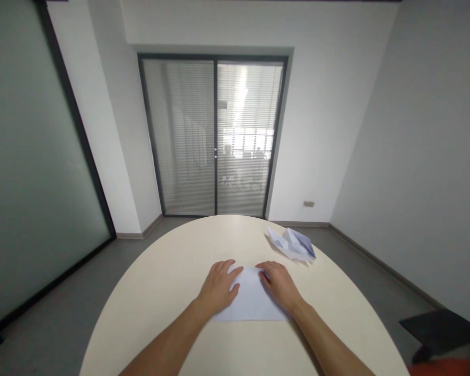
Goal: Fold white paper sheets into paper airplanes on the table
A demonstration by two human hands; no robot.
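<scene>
White paper (250, 303) is laid flat on the pale round table (160, 292), near the middle of the surface and well inside its curved far edge; the near edge of the surface is not shown. Whether one layer or a folded one is seen cannot be told. The paper's left side is covered by the left hand (219, 286), its fingers spread wide and its thumb set apart over the paper. The far right part is covered by the right hand (280, 283), its fingers loosely curved and a gap left between thumb and forefinger. Nothing appears to be clasped by either hand; the paper seems only to be steadied against the surface.

By its look, the paper can be judged very light and thin, easily bent and readily creased, with little stiffness of its own. It could be slid across the smooth surface by a slight push, and torn or wrinkled if tugged hard. It is best taken at the far corners or along the near edge, which is left uncovered, with a soft pinch of thumb and forefinger and light, even pressure.

Close to the far right edge of the surface, a creased paper piece (295, 244) is set apart from both hands, its flaps raised unevenly.
</scene>
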